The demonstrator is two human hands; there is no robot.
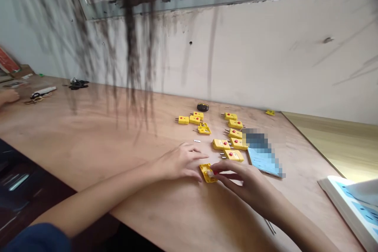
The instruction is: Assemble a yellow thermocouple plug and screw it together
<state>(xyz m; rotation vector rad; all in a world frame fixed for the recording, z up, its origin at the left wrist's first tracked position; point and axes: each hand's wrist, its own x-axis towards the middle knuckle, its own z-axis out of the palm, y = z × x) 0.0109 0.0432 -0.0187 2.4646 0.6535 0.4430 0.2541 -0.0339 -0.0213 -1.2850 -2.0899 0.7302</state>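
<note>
Between my hands, a yellow thermocouple plug point(208, 173) lies on the wooden table point(88, 134), with its white insert showing. My right hand point(239, 179) reaches in from the lower right, and its fingertips press on the plug's right end. My left hand point(180, 163) is spread beside the plug, with its thumb against the left corner. Several more yellow plugs point(233, 155) lie in loose rows beyond my hands, their metal pins showing. A small metal pin point(197, 141) lies just past my left fingers.
A black oval object point(202, 107) sits behind the plugs. To the right lies a blue card point(261, 161), partly pixelated. A co-worker's hand point(8, 96) rests at the far left near dark cables point(78, 84). A white-edged book point(351, 208) lies at the lower right.
</note>
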